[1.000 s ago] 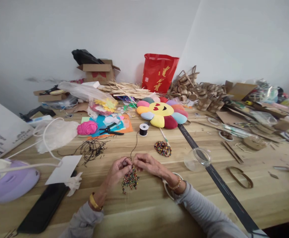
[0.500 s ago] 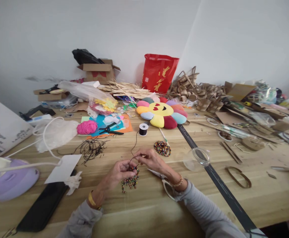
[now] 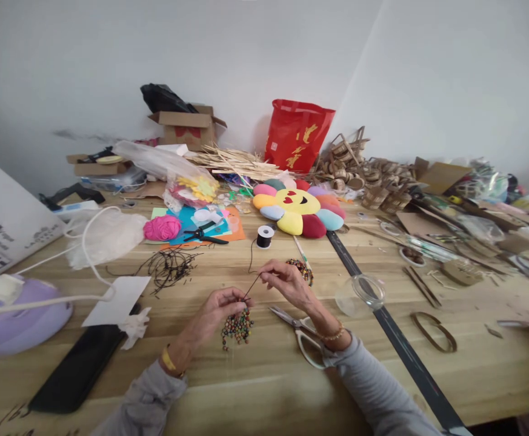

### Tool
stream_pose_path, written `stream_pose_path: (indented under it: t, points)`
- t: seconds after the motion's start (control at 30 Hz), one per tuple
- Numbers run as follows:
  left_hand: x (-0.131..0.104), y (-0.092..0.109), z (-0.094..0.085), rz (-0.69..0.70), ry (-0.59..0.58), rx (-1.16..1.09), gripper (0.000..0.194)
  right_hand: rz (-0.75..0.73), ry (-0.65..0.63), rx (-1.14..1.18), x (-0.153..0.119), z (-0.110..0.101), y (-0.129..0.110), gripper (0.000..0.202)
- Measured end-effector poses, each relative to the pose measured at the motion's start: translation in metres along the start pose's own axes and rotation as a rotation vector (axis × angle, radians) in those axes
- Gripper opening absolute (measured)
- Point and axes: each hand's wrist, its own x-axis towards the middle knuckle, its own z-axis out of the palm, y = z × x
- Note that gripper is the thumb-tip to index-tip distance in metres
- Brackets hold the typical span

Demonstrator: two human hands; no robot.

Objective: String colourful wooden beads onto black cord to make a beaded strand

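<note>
The person's left hand (image 3: 221, 307) is closed in a pinch at the top of a bead bunch (image 3: 237, 330), whose many coloured beads hang below the fingers, close over the bench (image 3: 264, 387). The right hand (image 3: 289, 283), higher and farther forward, has thumb and forefinger narrowed on a black cord (image 3: 252, 287), which runs taut and slanting down to the left hand. Ahead of the hands, a spool (image 3: 264, 237) of black thread stands on the bench. Scissors (image 3: 310, 351) lie under the right wrist, blades partly spread and pointing forward and left. Just beyond the right hand, which partly hides it, lies a pile of beaded strands (image 3: 308, 274). To the left sit a tangle of black cords (image 3: 168, 269) and pink yarn (image 3: 162, 228); a petalled cushion (image 3: 298, 204) lies behind the spool.
</note>
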Motion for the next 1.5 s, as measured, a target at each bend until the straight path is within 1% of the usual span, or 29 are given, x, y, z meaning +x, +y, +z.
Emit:
stream_pose_path:
  t: [0.1,0.23,0.33,0.43,0.5,0.57,0.63,0.7,0.77,0.83,0.9,0.97,1.07,1.13,1.2,1.27,1.33,1.4,1.5]
  points:
    - [0.000,-0.003,0.001,-0.051,0.011,-0.057,0.035,-0.001,0.022,0.003,-0.002,-0.003,0.001,0.028]
    - [0.001,-0.005,0.001,-0.099,0.063,-0.129,0.038,-0.016,0.033,-0.024,-0.006,-0.006,0.006,0.026]
    - [0.000,-0.006,-0.001,-0.111,0.084,-0.178,0.038,-0.007,0.015,-0.114,-0.008,-0.009,0.014,0.023]
    - [-0.001,-0.007,-0.001,-0.117,0.088,-0.228,0.041,-0.006,-0.023,-0.260,-0.016,-0.014,0.017,0.020]
    - [-0.002,-0.008,-0.001,-0.130,0.084,-0.260,0.042,-0.014,-0.029,-0.380,-0.027,-0.018,0.014,0.022]
    - [-0.002,-0.009,-0.001,-0.142,0.079,-0.288,0.041,-0.017,-0.052,-0.519,-0.043,-0.022,0.010,0.030]
    - [-0.001,-0.012,-0.001,-0.138,0.084,-0.310,0.039,0.034,-0.112,-0.696,-0.063,-0.026,0.007,0.036]
    - [0.000,-0.016,-0.001,-0.125,0.097,-0.321,0.038,0.089,-0.136,-0.884,-0.085,-0.029,0.007,0.035]
    - [0.001,-0.020,-0.002,-0.116,0.105,-0.333,0.039,0.150,-0.150,-1.023,-0.104,-0.028,0.011,0.034]
    - [0.002,-0.023,-0.003,-0.117,0.101,-0.341,0.040,0.212,-0.186,-1.094,-0.118,-0.025,0.016,0.035]
    - [0.002,-0.024,-0.004,-0.122,0.099,-0.342,0.039,0.197,-0.191,-1.110,-0.126,-0.019,0.020,0.045]
    - [0.003,-0.025,-0.005,-0.128,0.100,-0.341,0.039,0.211,-0.148,-1.141,-0.129,-0.013,0.022,0.050]
    - [0.004,-0.027,-0.007,-0.130,0.097,-0.359,0.040,0.283,-0.106,-1.186,-0.129,-0.011,0.021,0.046]
    - [0.005,-0.028,-0.008,-0.125,0.104,-0.377,0.042,0.325,-0.105,-1.146,-0.129,-0.016,0.019,0.040]
    - [0.005,-0.028,-0.009,-0.125,0.119,-0.390,0.043,0.328,-0.071,-1.008,-0.130,-0.025,0.017,0.034]
    - [0.006,-0.027,-0.009,-0.132,0.129,-0.401,0.044,0.306,-0.002,-0.752,-0.131,-0.033,0.013,0.030]
    - [0.005,-0.026,-0.009,-0.135,0.124,-0.410,0.045,0.312,0.048,-0.421,-0.132,-0.037,0.008,0.032]
    - [0.005,-0.025,-0.008,-0.127,0.112,-0.417,0.044,0.360,0.060,-0.112,-0.131,-0.035,0.005,0.037]
    - [0.003,-0.024,-0.006,-0.113,0.092,-0.426,0.040,0.436,0.049,0.194,-0.127,-0.020,0.005,0.046]
